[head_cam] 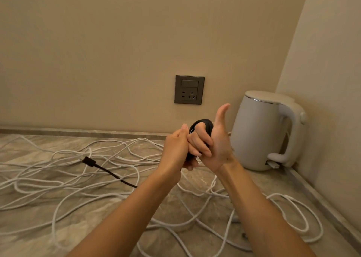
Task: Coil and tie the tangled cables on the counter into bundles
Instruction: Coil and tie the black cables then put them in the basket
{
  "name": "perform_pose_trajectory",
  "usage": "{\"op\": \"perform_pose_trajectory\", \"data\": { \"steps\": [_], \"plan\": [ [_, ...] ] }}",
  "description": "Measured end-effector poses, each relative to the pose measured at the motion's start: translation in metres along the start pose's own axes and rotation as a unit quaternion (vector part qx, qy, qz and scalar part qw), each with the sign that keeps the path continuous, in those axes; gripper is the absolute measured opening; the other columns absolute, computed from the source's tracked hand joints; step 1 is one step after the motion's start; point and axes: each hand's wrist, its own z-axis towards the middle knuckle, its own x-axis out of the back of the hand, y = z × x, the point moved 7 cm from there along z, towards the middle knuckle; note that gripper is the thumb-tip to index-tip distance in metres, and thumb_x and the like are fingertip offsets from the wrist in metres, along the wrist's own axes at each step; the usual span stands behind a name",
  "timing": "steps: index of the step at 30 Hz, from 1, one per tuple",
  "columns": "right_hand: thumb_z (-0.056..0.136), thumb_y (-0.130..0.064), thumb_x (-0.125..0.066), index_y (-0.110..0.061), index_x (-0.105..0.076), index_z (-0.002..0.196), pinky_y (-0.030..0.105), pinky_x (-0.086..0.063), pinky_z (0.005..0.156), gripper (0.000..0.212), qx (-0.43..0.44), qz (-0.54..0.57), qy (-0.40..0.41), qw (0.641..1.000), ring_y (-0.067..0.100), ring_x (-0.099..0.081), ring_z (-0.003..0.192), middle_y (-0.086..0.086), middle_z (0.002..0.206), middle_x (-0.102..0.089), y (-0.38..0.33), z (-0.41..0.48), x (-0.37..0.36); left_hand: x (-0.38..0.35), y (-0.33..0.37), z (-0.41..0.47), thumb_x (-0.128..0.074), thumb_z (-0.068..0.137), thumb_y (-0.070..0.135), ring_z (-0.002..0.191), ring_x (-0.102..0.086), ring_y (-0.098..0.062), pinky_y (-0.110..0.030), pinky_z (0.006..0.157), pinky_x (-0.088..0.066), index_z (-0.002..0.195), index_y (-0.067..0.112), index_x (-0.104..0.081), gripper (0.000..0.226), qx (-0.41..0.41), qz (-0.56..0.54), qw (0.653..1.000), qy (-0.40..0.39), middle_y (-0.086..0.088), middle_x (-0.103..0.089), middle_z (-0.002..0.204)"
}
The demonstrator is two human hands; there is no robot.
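One marble counter (pixel 283 180) carries white cables (pixel 39 181), too tangled to count, and one white kettle (pixel 259 131) at the far right. Above its middle, two hands clamp one black cable coil (pixel 203 122). The right hand (pixel 216 145) has its fingers curled round the coil with the thumb up, and the left hand (pixel 175 151) grips its lower end.

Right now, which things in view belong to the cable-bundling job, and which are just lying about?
Job: black cable, part-coiled, gripped by left hand and right hand; tangled white cables.
Lying about: kettle; wall socket.
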Motion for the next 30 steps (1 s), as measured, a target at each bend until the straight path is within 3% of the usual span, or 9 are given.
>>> {"op": "perform_pose_trajectory", "data": {
  "steps": [3, 8, 12, 15, 17, 19, 23, 27, 30],
  "plan": [
    [0.070, -0.077, -0.007, -0.015, -0.030, 0.029, 0.022, -0.036, 0.045, 0.078, 0.005, -0.058, 0.003, 0.998, 0.016, -0.035, 0.030, 0.001, 0.026, -0.030, 0.002, -0.002, 0.001, 0.001, -0.005, -0.001, -0.029, 0.101, 0.038, 0.028, -0.026, -0.008, -0.013, 0.034, -0.018, 0.062, 0.011, -0.040, 0.048, 0.052, -0.038, 0.998, 0.006, 0.001, -0.034, 0.035],
    [0.072, -0.072, -0.010, -0.014, -0.036, 0.032, 0.023, -0.046, 0.067, 0.075, 0.008, -0.067, 0.025, 0.997, 0.017, -0.047, 0.046, 0.005, 0.036, -0.042, 0.004, 0.001, 0.000, 0.015, 0.000, 0.001, -0.040, 0.098, 0.036, 0.030, -0.023, -0.008, -0.016, 0.035, -0.019, 0.051, 0.013, -0.034, 0.053, 0.012, -0.051, 0.995, 0.081, 0.002, -0.030, 0.038],
    [0.088, -0.062, -0.015, -0.013, -0.047, 0.039, 0.032, -0.045, 0.084, 0.076, -0.031, -0.006, 0.060, 0.998, 0.019, -0.056, 0.062, 0.007, 0.051, -0.053, 0.011, 0.006, 0.009, 0.036, 0.024, 0.006, -0.043, 0.096, 0.032, 0.042, -0.027, -0.013, -0.028, 0.046, -0.024, 0.050, 0.016, -0.034, 0.049, -0.135, 0.084, 0.976, 0.148, 0.008, -0.031, 0.041],
    [0.092, -0.062, -0.016, -0.011, -0.047, 0.040, 0.036, -0.045, 0.084, 0.079, -0.106, 0.078, 0.098, 0.986, 0.019, -0.053, 0.059, 0.007, 0.052, -0.048, 0.023, 0.005, 0.012, 0.039, 0.045, 0.001, -0.043, 0.097, 0.028, 0.043, -0.027, -0.009, -0.026, 0.048, -0.022, 0.051, 0.017, -0.032, 0.048, -0.257, 0.219, 0.930, 0.146, 0.005, -0.028, 0.045],
    [0.092, -0.065, -0.017, -0.011, -0.048, 0.046, 0.037, -0.041, 0.088, 0.077, -0.143, 0.069, 0.124, 0.980, 0.020, -0.047, 0.061, 0.007, 0.051, -0.046, 0.025, 0.004, 0.016, 0.040, 0.054, 0.000, -0.044, 0.097, 0.025, 0.042, -0.030, -0.011, -0.025, 0.047, -0.021, 0.050, 0.018, -0.032, 0.049, -0.303, 0.288, 0.897, 0.142, 0.006, -0.027, 0.043],
    [0.093, -0.064, -0.021, -0.012, -0.048, 0.058, 0.035, -0.041, 0.085, 0.068, -0.148, -0.004, 0.155, 0.977, 0.019, -0.047, 0.060, 0.005, 0.052, -0.046, 0.019, 0.003, 0.021, 0.040, 0.059, -0.002, -0.044, 0.097, 0.025, 0.041, -0.027, -0.014, -0.026, 0.048, -0.021, 0.051, 0.019, -0.035, 0.047, -0.326, 0.340, 0.870, 0.143, 0.006, -0.028, 0.043],
    [0.096, -0.051, -0.035, -0.008, -0.049, 0.079, 0.029, -0.044, 0.068, 0.048, -0.091, -0.059, 0.237, 0.965, 0.010, -0.038, 0.046, -0.001, 0.053, -0.038, 0.012, 0.003, 0.022, 0.034, 0.060, -0.006, -0.042, 0.098, 0.024, 0.041, -0.030, -0.012, -0.026, 0.048, -0.024, 0.061, 0.011, -0.050, 0.039, -0.341, 0.375, 0.851, 0.137, 0.006, -0.034, 0.045],
    [0.096, -0.047, -0.038, -0.012, -0.047, 0.068, 0.019, -0.036, 0.043, 0.046, -0.008, -0.114, 0.347, 0.931, 0.004, -0.032, 0.034, -0.006, 0.047, -0.039, 0.006, -0.006, 0.027, 0.016, 0.056, -0.015, -0.038, 0.099, 0.022, 0.042, -0.033, -0.018, -0.033, 0.047, -0.024, 0.064, 0.014, -0.046, 0.037, -0.362, 0.400, 0.834, 0.117, 0.006, -0.033, 0.047],
    [0.095, -0.049, -0.040, -0.011, -0.047, 0.067, 0.017, -0.031, 0.036, 0.048, 0.004, -0.099, 0.399, 0.912, 0.004, -0.029, 0.031, -0.004, 0.046, -0.039, 0.004, -0.012, 0.032, 0.014, 0.054, -0.018, -0.040, 0.098, 0.013, 0.041, -0.042, -0.025, -0.029, 0.044, -0.026, 0.068, 0.004, -0.055, 0.034, -0.372, 0.397, 0.831, 0.117, 0.005, -0.037, 0.046]
  ]
}}
